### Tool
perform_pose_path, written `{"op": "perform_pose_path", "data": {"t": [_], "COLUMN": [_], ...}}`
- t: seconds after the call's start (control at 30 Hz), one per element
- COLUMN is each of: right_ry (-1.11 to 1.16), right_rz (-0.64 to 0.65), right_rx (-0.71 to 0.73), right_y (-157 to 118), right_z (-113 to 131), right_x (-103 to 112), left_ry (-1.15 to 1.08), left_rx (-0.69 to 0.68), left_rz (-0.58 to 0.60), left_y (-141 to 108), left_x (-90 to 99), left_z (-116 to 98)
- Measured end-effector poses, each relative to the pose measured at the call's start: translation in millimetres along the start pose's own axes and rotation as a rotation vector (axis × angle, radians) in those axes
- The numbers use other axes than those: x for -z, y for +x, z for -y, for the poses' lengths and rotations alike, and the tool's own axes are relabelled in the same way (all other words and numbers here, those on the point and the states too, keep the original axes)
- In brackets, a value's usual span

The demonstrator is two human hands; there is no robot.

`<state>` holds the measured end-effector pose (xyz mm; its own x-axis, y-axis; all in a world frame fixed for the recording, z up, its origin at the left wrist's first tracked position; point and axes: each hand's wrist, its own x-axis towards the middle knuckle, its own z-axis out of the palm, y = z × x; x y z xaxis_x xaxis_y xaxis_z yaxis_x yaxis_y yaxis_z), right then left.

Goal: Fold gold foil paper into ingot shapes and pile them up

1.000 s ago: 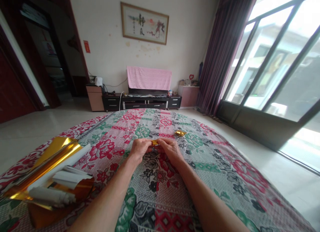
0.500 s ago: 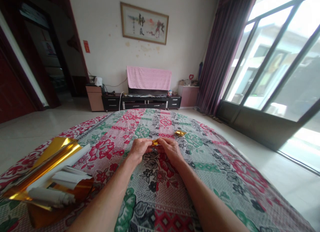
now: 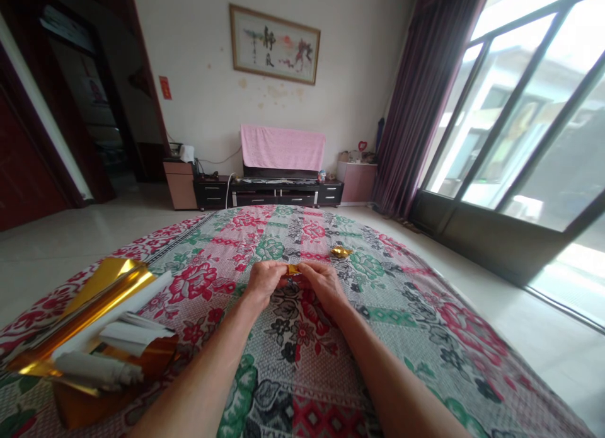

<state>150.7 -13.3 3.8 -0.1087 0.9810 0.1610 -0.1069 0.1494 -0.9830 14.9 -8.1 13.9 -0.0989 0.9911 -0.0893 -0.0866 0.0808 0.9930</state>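
Observation:
Between my two hands, a small piece of gold foil paper (image 3: 293,270) is pinched over the middle of the flowered tablecloth (image 3: 312,356). My left hand (image 3: 266,283) is closed on its left end, thumb and fingers together. On the right end, my right hand (image 3: 324,283) grips with thumb and fingertips. A folded gold foil piece (image 3: 341,252) rests on the cloth just beyond my right hand. Over at the left lie gold foil sheets (image 3: 101,287), partly rolled, with bundles of white paper strips (image 3: 97,368) on top.
Past the round table's far edge stands a low black cabinet (image 3: 274,195) with a pink cloth (image 3: 283,147) over something on it. A purple curtain (image 3: 416,104) and glass panels are at the right. A dark doorway opens at the left.
The small foil piece between my fingertips has turned slightly and shows a flatter face. Both hands stay in nearly the same place.

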Motion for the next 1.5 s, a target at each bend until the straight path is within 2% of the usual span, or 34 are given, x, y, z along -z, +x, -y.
{"op": "perform_pose_path", "data": {"t": [0.27, 0.53, 0.83, 1.03, 1.5], "right_ry": [0.028, 0.001, 0.026, 0.103, 0.101], "right_rz": [-0.043, -0.029, -0.049, -0.046, -0.093], "right_rx": [-0.027, 0.000, -0.024, -0.041, -0.058], "right_y": [0.0, 1.7, 4.1, 3.4, 5.3], "right_z": [2.5, -2.4, -3.2, -2.3, -3.8], "right_x": [-1.1, 0.4, -0.4, 1.5, -0.7], "left_ry": [0.044, 0.013, -0.042, -0.071, 0.010], "left_rx": [-0.021, -0.045, -0.028, -0.021, -0.068], "left_rz": [-0.005, -0.038, 0.032, -0.024, -0.031], "left_y": [-1.4, 1.0, -1.4, 1.0, 0.2], "left_x": [-1.8, -2.5, 0.2, -0.8, -1.9], "left_z": [-0.6, 0.9, -3.1, -2.6, 0.4]}}
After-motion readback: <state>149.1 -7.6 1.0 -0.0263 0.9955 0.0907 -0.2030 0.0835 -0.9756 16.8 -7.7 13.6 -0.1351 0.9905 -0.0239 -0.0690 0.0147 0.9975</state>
